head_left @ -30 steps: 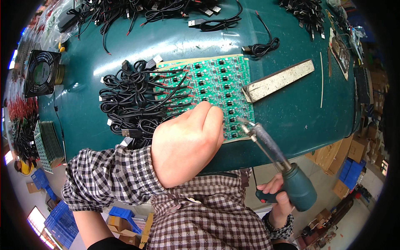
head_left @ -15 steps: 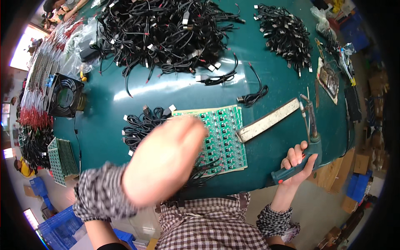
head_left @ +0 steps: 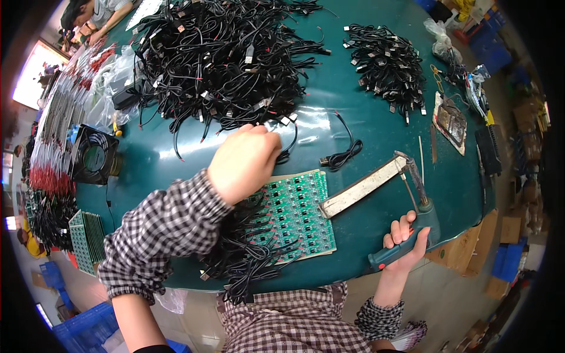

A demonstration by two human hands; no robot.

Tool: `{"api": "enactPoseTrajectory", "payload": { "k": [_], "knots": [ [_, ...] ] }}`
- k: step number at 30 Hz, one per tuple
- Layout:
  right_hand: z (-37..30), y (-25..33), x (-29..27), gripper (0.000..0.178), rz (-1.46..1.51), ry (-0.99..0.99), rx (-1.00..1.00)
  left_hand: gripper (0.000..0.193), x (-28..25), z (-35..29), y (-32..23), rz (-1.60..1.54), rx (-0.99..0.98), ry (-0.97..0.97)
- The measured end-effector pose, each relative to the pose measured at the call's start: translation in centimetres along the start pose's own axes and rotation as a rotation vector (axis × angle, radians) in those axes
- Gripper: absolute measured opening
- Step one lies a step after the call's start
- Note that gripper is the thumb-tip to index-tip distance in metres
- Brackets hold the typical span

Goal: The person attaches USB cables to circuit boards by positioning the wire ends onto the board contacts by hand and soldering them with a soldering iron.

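Note:
My left hand (head_left: pixel 247 162) reaches over the far left corner of a green circuit board panel (head_left: pixel 297 212). Its fingers are closed on a black USB cable (head_left: pixel 285 156), whose coil and thin end stick out to the right; the grip itself is hidden under the hand. In my right hand (head_left: pixel 406 241) is a green-handled soldering gun (head_left: pixel 428 223), its bent metal tip at the far end of a long whitish bar (head_left: pixel 365 187). Several black cables (head_left: pixel 247 253) lie over the panel's left side and hang past the table's near edge.
A big heap of black cables (head_left: pixel 206 65) covers the far left, a smaller pile (head_left: pixel 385 67) the far right. One coiled cable (head_left: pixel 344 156) lies beyond the panel. A fan (head_left: pixel 94 154) and stacked circuit boards (head_left: pixel 86 241) stand left. Another person (head_left: pixel 100 17) sits far left.
My left hand has moved away from me, past the panel, and taken hold of the cable lying there, shifting it nearer. My right hand still holds the soldering gun. The view has shifted slightly.

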State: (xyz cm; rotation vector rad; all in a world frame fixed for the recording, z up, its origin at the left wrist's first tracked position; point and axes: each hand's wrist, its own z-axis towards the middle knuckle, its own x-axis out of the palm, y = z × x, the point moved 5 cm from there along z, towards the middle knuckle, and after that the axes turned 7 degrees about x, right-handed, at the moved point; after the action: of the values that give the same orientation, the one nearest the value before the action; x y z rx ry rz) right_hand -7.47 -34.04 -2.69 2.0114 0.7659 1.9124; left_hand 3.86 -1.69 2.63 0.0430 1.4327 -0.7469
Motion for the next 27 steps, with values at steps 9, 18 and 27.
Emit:
{"api": "enactPoseTrajectory", "payload": {
  "k": [9, 18, 27],
  "knots": [
    [0.3, -0.3, 0.2, 0.043, -0.042, -0.044, -0.009, 0.019, 1.3, 1.0, -0.6, -0.25, -0.243, -0.152],
    [-0.5, -0.4, 1.0, 0.045, -0.124, -0.068, 0.004, 0.013, -7.1, -5.2, -7.6, -0.307, -0.045, -0.238],
    [-1.4, -1.6, 6.2, 0.044, -0.377, 0.077, 0.034, 0.024, -8.1, -8.9, -12.7, 0.182, 0.03, 0.0]
  ]
}}
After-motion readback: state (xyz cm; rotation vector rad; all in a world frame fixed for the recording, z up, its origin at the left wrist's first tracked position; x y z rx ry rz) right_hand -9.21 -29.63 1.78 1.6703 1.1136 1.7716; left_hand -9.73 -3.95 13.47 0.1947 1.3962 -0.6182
